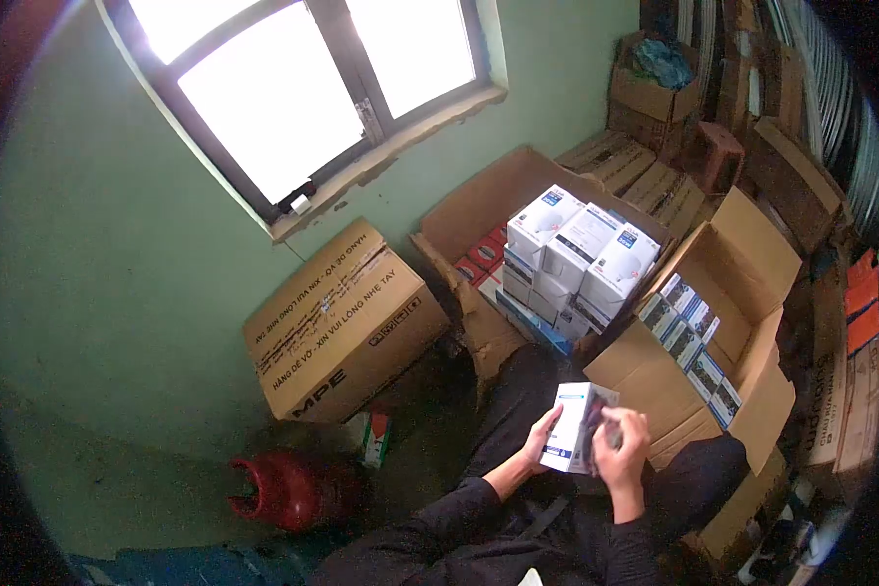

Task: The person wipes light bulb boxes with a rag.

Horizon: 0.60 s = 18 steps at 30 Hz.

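A small white box (567, 422) with blue print is held over my lap. My left hand (534, 445) is closed around its left side, the thumb lying along the edge. At the box's right side is my right hand (623, 454), its fingers curled in against a dark face of the box. Whether those fingers pinch a flap or a separate thing is hidden and slightly blurred. Nearest to the right hand stands an open carton (654, 420) with several small blue-and-white boxes (689, 337) in a row inside.
Several white boxes (586, 244) are stacked in a large open carton (469, 337) ahead. A taped MPE carton (347, 317) sits left under the window (273, 98). A red gas cylinder (293, 490) stands at lower left. Flattened cardboard (830, 391) and a red stool (721, 154) are at right.
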Each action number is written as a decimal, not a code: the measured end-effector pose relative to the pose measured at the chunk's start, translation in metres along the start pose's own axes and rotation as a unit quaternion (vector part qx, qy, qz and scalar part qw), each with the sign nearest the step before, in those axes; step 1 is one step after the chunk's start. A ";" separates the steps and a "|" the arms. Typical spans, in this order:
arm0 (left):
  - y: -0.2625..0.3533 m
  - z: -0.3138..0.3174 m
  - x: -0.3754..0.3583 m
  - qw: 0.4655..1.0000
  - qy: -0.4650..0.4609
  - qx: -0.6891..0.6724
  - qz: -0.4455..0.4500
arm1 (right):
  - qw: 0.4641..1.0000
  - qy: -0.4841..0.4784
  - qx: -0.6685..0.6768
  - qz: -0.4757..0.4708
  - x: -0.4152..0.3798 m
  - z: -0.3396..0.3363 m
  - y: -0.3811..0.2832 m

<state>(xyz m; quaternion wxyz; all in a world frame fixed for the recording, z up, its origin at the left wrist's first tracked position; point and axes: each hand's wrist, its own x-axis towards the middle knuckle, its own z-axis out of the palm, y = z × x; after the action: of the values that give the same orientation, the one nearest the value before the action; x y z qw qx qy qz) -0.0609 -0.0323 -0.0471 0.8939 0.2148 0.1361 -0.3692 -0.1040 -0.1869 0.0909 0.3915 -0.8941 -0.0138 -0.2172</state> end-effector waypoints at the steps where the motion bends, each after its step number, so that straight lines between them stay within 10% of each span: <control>1: 0.005 -0.003 -0.001 0.998 -0.047 -0.032 -0.004 | 0.999 -0.021 0.000 -0.032 -0.007 -0.001 -0.006; 10: -0.014 0.006 0.003 0.998 0.045 0.037 0.004 | 0.997 0.002 -0.050 -0.066 -0.009 -0.009 -0.013; 11: -0.016 -0.042 0.020 0.990 -0.122 -0.064 -0.030 | 0.995 -0.026 -0.008 -0.099 -0.020 -0.003 -0.016; 12: 0.000 0.022 -0.005 0.999 0.028 -0.005 0.033 | 0.994 -0.035 0.000 -0.106 -0.022 -0.003 -0.024; 14: -0.007 -0.022 0.016 0.968 -0.203 -0.142 -0.048 | 0.996 -0.031 0.015 -0.087 -0.008 -0.005 0.001; 16: -0.006 0.028 -0.005 0.991 0.063 0.121 -0.004 | 0.993 0.096 -0.060 -0.023 0.018 -0.010 0.013; 18: -0.005 0.029 -0.013 0.983 0.041 0.178 -0.002 | 0.984 0.158 -0.074 0.035 0.024 -0.009 0.009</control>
<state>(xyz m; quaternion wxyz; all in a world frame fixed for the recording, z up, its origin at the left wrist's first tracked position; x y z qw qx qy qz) -0.0709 -0.0417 -0.0179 0.8344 0.3851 0.1055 -0.3798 -0.0837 -0.2037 0.0997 0.3289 -0.8748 0.0960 -0.3427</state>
